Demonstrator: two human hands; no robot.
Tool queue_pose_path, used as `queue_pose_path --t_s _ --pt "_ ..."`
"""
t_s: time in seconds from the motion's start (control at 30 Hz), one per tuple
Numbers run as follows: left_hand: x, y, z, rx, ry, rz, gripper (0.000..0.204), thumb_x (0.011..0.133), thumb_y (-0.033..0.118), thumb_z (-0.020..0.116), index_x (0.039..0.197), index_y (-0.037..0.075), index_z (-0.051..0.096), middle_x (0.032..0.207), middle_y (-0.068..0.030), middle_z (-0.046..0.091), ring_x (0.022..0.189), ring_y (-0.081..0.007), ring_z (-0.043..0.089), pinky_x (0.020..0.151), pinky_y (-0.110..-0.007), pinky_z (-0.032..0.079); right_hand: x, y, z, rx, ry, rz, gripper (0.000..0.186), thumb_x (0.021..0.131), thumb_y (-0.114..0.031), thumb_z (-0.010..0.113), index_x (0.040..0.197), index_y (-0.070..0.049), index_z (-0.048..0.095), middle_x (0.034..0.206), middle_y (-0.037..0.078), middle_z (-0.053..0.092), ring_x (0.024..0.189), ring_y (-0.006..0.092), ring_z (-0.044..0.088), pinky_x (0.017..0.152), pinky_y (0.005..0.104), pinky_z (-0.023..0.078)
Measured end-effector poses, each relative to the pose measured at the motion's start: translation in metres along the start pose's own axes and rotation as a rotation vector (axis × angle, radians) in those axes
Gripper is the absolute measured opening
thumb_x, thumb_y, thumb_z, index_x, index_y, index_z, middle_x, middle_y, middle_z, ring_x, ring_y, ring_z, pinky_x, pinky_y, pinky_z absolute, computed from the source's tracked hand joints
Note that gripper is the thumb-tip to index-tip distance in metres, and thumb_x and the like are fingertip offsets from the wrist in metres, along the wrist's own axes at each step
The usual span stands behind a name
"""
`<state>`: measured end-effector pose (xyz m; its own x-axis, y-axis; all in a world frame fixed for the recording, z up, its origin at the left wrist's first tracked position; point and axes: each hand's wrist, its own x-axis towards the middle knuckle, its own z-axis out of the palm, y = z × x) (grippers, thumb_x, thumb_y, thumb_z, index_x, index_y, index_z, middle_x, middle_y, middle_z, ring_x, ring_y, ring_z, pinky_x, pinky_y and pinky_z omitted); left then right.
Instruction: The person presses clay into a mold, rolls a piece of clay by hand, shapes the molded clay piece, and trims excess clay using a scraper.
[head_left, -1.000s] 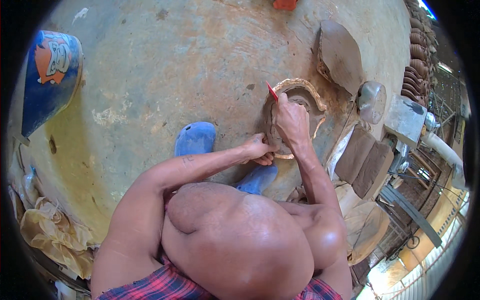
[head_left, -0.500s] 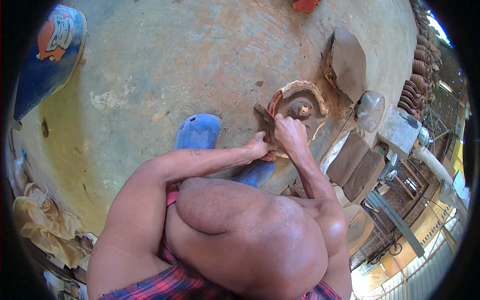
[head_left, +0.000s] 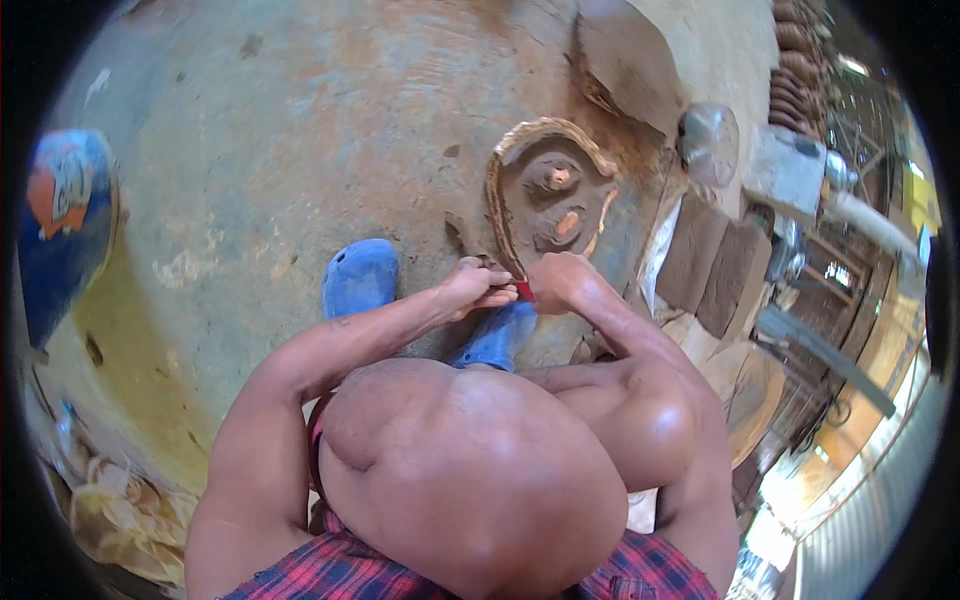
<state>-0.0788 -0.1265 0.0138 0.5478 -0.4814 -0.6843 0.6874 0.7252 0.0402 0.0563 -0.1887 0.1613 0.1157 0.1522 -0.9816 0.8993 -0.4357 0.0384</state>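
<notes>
As the head cam is looking down, the R hand (head_left: 560, 283) is gripping a small red tool (head_left: 524, 291), fingers curled in tight, w/ the tool's red end poking out on their L side. Just L of that, the L hand (head_left: 478, 287) is holding its fingers partly bent & pointing R, tips v. close to the tool; can't tell if they're touching it or pinching any clay. Right above both sets of fingers, a rough-rimmed mould (head_left: 545, 128) is lying on the floor (head_left: 300, 150), w/ dk grey-brown clay inside & two raised humps. A thin clay scrap (head_left: 455, 232) is lying just above the L fingers, nr the mould's L edge. Directly below the fingers, a blue shoe (head_left: 500, 338) is showing; a second blue shoe (head_left: 362, 275) is resting further L. Well above the R fingers & a bit R, a big clay slab (head_left: 628, 60) is resting. Clay blocks (head_left: 692, 255) are sitting R of them, side by side. Far L of the L fingers, a blue bucket (head_left: 65, 250) is standing.
</notes>
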Motion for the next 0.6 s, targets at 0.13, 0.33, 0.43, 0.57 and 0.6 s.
queue_pose_path --t_s 0.13,0.33,0.43,0.57,0.6 --pt "-0.033 0.021 -0.009 0.292 -0.031 -0.061 0.046 0.099 0.012 0.07 0.13 -0.012 0.047 0.095 -0.0192 0.075 0.072 -0.0208 0.076 0.062 -0.029 0.065 -0.036 0.062 0.024 0.566 0.278 0.104 0.03 0.094 -0.025 0.061 0.103 -0.001 0.076 0.09 0.024 0.075 0.087 0.0367 0.076 0.078 0.0477 0.06" --pt "-0.074 0.05 0.003 0.792 -0.122 -0.029 0.039 0.098 0.011 0.07 0.124 -0.011 0.05 0.095 -0.0179 0.076 0.073 -0.0217 0.075 0.061 -0.031 0.061 -0.076 0.134 0.084 0.7 0.423 0.682 0.042 0.102 -0.031 0.06 0.129 -0.001 0.068 0.112 0.023 0.074 0.101 0.0351 0.074 0.094 0.0438 0.057" --pt "-0.087 0.07 0.034 1.062 -0.212 -0.037 0.029 0.096 0.018 0.072 0.109 -0.005 0.061 0.093 -0.0139 0.077 0.077 -0.0225 0.076 0.067 -0.035 0.061 -0.066 0.113 0.112 0.455 1.099 0.53 0.054 0.103 -0.044 0.059 0.137 -0.002 0.064 0.132 0.023 0.068 0.123 0.0333 0.067 0.107 0.0418 0.05" --pt "-0.098 0.089 0.074 1.621 -0.416 0.116 0.04 0.09 0.027 0.075 0.11 -0.005 0.063 0.081 -0.0147 0.076 0.076 -0.0241 0.075 0.072 -0.042 0.058 -0.036 0.029 0.075 1.096 1.173 -0.41 0.059 0.103 -0.049 0.062 0.135 0.001 0.065 0.137 0.022 0.067 0.129 0.031 0.064 0.108 0.0414 0.048" --pt "-0.096 0.092 0.085 1.589 -0.462 0.16 0.038 0.089 0.027 0.075 0.11 -0.004 0.065 0.081 -0.0148 0.076 0.075 -0.0248 0.075 0.071 -0.042 0.058 -0.032 0.02 0.076 1.1 1.191 -0.412 0.059 0.103 -0.049 0.062 0.135 0.001 0.065 0.137 0.022 0.067 0.129 0.031 0.064 0.108 0.0414 0.048"
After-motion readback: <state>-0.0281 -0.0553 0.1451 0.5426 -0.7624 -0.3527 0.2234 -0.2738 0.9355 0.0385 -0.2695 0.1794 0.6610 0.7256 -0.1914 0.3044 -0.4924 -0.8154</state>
